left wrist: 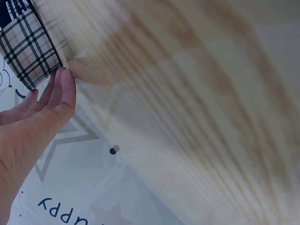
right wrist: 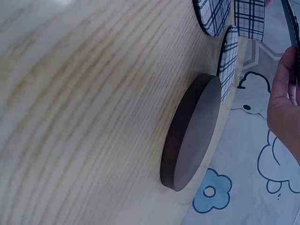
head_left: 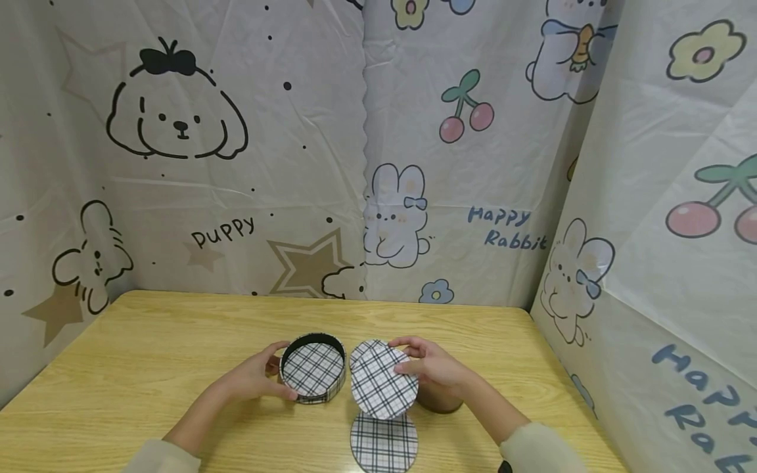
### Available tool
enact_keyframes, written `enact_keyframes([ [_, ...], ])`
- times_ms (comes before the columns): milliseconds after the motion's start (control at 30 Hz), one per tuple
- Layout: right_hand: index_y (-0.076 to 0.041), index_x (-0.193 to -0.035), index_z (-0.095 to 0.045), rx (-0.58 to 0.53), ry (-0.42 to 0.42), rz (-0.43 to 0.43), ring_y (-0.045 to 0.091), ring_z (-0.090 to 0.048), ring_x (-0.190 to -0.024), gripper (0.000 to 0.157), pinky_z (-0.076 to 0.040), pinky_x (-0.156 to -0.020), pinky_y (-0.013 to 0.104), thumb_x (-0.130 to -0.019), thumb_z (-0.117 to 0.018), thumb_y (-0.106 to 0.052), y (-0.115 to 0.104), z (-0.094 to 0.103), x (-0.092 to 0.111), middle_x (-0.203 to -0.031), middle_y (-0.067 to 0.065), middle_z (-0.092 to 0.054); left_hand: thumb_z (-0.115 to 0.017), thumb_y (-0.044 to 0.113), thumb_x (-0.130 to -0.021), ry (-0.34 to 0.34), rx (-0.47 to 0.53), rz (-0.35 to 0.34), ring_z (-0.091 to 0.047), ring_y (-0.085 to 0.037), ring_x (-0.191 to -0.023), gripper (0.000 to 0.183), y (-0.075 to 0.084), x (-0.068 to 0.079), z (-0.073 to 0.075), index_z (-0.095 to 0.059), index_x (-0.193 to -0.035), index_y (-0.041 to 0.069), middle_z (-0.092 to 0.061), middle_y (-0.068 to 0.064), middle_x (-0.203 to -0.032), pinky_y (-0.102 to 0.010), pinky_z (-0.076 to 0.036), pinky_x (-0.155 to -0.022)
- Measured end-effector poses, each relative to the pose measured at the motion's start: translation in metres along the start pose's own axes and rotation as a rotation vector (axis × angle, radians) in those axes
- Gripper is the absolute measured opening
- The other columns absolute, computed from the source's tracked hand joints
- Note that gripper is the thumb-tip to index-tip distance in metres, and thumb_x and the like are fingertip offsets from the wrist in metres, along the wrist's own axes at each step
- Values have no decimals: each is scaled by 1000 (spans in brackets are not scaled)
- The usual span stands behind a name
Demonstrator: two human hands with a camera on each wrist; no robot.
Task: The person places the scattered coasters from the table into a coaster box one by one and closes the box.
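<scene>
A round plaid coaster holder (head_left: pixel 322 397) with a dark inner wall stands upright on the table, and a plaid face shows inside it. My left hand (head_left: pixel 263 376) holds it from the left side, thumb at the front. In the left wrist view, the left fingertips touch the lower edge of the holder (left wrist: pixel 30 51). My right hand (head_left: pixel 434 364) pinches a round plaid coaster (head_left: pixel 381 384) at its right edge, raised and tilted. Seen from the right wrist, this coaster (right wrist: pixel 290 21) is nearly edge-on above the right hand (right wrist: pixel 286 101).
Another plaid coaster (head_left: pixel 384 447) lies toward the front of the wooden table (head_left: pixel 195 341). One more plaid coaster (head_left: pixel 361 351) is partly hidden behind the held one. A thick brown disc (right wrist: pixel 197 136) lies below the right hand. Printed cloth (head_left: pixel 307 164) hangs behind the table.
</scene>
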State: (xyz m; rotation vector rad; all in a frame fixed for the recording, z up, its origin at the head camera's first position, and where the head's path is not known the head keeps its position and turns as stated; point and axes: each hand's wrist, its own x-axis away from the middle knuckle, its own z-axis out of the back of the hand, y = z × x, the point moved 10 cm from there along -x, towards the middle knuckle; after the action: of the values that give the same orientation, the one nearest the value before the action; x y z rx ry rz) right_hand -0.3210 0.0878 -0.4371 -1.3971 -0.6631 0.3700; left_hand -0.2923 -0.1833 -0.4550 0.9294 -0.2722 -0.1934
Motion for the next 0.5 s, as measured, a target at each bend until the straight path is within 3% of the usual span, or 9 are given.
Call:
enact_keyframes([
  [500,-5,-130,-46,-8,36,23,16,-64,-85,49,-56,-69,27,-86,-65,-6,-10,-13,-22,-100,6,-59,-84,32,-67,0,4,-1,-49,-39,-119,105,-1,0,0,-23,-146,2,-54,-18,-124,-54,-41,-101],
])
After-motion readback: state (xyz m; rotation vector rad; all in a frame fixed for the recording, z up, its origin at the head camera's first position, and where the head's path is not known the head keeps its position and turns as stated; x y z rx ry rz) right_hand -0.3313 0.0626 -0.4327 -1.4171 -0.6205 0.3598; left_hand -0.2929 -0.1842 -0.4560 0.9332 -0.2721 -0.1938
